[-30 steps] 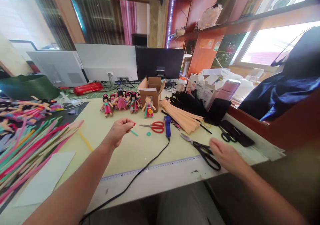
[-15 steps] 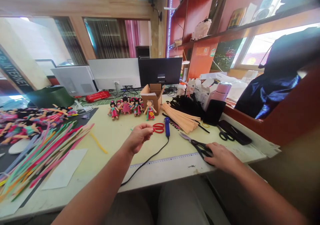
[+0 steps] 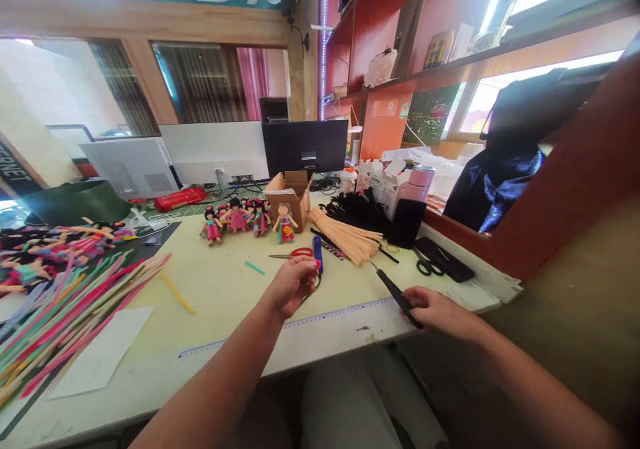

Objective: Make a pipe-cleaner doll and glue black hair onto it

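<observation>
My left hand (image 3: 293, 284) is closed in a pinch over the table. A small red piece (image 3: 319, 264) shows at its fingertips; its kind is too small to make out. My right hand (image 3: 434, 310) grips black-handled scissors (image 3: 397, 294) by the handles, with the blades pointing away to the upper left. Just beyond my left hand lie red-handled scissors (image 3: 301, 252) and a blue corded tool (image 3: 317, 244), partly hidden by that hand. A short green strip (image 3: 255, 267) rests to their left.
Several small dolls (image 3: 236, 214) stand before a cardboard box (image 3: 300, 199). Peach strips (image 3: 345, 234) and black fuzzy stems (image 3: 360, 210) lie right of it. Coloured pipe cleaners (image 3: 75, 322) fill the left side. A ruler strip (image 3: 345, 311) runs along the front; other black scissors (image 3: 429, 264) lie at right.
My right hand has lifted the black-handled scissors off the table and turned them on edge. My left hand has moved right, over the blue tool's lower end. The view has shifted right.
</observation>
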Available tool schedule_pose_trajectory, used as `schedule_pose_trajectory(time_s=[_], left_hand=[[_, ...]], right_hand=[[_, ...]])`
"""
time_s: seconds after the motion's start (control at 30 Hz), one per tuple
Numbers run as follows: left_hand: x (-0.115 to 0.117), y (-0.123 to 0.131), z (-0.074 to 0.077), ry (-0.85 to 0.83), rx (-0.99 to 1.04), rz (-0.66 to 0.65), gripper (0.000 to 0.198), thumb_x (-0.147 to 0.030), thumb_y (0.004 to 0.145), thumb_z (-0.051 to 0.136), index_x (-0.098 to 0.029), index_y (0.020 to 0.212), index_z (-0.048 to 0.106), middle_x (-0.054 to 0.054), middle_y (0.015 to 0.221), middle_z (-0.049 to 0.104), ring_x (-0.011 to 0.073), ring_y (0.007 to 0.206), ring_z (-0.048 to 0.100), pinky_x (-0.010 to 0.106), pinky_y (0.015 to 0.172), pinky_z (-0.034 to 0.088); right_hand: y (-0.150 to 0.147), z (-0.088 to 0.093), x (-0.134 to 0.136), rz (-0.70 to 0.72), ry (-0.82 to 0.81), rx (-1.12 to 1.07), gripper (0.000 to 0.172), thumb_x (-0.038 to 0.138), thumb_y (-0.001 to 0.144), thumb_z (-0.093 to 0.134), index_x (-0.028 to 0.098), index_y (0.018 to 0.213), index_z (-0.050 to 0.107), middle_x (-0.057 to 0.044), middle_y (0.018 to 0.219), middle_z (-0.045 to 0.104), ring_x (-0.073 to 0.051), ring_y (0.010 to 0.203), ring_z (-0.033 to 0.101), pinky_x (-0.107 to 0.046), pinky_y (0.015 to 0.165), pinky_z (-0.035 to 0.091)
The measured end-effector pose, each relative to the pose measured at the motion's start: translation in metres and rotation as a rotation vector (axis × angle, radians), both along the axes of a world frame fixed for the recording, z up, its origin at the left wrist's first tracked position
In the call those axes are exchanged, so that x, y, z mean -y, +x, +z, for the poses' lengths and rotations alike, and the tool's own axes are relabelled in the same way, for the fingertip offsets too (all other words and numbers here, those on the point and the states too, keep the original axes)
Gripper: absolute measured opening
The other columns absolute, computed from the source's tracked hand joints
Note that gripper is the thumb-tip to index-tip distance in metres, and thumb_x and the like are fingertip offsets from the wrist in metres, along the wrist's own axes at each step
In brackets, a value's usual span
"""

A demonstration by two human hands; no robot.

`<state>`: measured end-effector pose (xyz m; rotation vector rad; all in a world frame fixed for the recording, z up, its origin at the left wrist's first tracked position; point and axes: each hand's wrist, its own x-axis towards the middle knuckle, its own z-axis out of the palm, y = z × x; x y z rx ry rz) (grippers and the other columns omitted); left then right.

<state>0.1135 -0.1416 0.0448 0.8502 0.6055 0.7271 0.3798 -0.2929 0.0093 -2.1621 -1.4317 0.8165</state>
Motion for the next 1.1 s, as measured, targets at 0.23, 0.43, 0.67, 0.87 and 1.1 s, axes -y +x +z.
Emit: schedule_pose_trajectory(time_s=[0.23,0.43,0.67,0.87,1.1], left_hand=[[0.02,0.034,-0.01,-0.174,0.045,-0.035,0.013,-0.016,0.066,0.07,-0.015,0.075,0.06,0.002,0.076,0.067,0.0112,0.067,0.063,0.023,0.059,0.047],[0.041,0.057,-0.016,-0.161,0.085,-0.126,0.01,-0.015,0.067,0.069,-0.015,0.074,0.062,0.004,0.083,0.071,0.0142,0.079,0.066,0.027,0.077,0.051],[0.052,0.069,-0.019,-0.14,0.087,-0.171,0.016,-0.021,0.066,0.074,-0.015,0.076,0.062,0.005,0.084,0.072,0.0143,0.08,0.067,0.026,0.076,0.05],[0.055,0.075,-0.02,-0.123,0.07,-0.147,0.017,-0.02,0.064,0.073,-0.016,0.074,0.061,0.003,0.08,0.071,0.0132,0.075,0.066,0.026,0.075,0.049],[0.057,0.078,-0.021,-0.12,0.05,-0.148,0.017,-0.019,0.063,0.072,-0.015,0.078,0.064,0.003,0.08,0.071,0.0121,0.073,0.065,0.025,0.074,0.049]], right_hand=[[-0.037,0.013,0.045,-0.106,0.208,-0.256,0.061,0.028,0.06,0.071,0.022,0.117,0.049,-0.008,0.116,0.062,-0.025,0.106,0.06,-0.033,0.082,0.05],[-0.048,0.005,0.062,-0.096,0.273,0.082,0.071,0.034,0.056,0.077,0.021,0.121,0.05,-0.009,0.118,0.058,-0.028,0.108,0.057,-0.037,0.091,0.044],[-0.051,-0.001,0.065,-0.121,0.26,0.099,0.064,0.039,0.06,0.078,0.022,0.116,0.052,-0.007,0.111,0.058,-0.024,0.097,0.059,-0.035,0.083,0.046],[-0.055,0.002,0.066,-0.105,0.283,0.145,0.058,0.038,0.062,0.078,0.023,0.112,0.053,-0.006,0.108,0.061,-0.025,0.098,0.059,-0.035,0.083,0.044],[-0.056,0.001,0.067,-0.099,0.294,0.196,0.049,0.043,0.066,0.075,0.025,0.107,0.054,-0.005,0.103,0.063,-0.025,0.094,0.061,-0.032,0.078,0.044]])
